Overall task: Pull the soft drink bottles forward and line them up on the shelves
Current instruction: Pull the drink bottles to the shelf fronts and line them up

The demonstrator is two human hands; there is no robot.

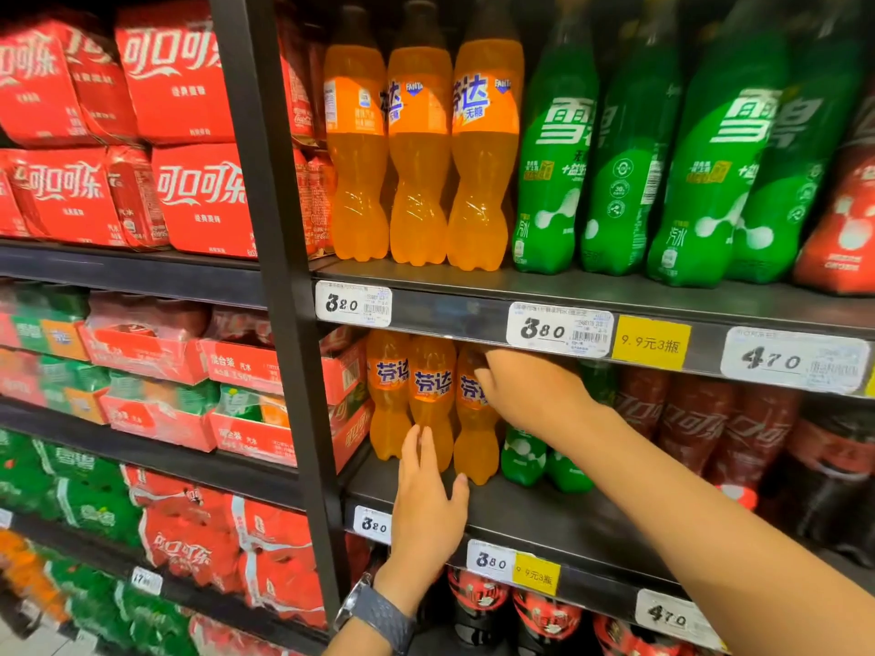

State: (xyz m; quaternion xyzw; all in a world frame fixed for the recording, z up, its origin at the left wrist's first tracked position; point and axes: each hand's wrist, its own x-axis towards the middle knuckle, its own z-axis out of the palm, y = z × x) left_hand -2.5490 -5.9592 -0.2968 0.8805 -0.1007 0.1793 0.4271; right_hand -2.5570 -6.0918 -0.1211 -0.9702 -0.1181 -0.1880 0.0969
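Note:
Three orange soda bottles stand side by side on the middle shelf (544,518), set back from its front edge. My left hand (428,499) reaches up with straight fingers that touch the lower part of the middle orange bottle (432,400). My right hand (525,390) reaches in under the shelf above and holds the upper part of the right orange bottle (473,442). The left orange bottle (389,400) stands untouched. Green soda bottles (523,459) stand just right of them, partly hidden by my right arm.
The upper shelf holds three orange bottles (419,153) and green bottles (554,182) at its front edge. Dark cola bottles (691,419) fill the middle shelf's right. A black upright post (279,277) separates stacked red can packs (189,196) on the left. Price tags (558,330) line the shelf edges.

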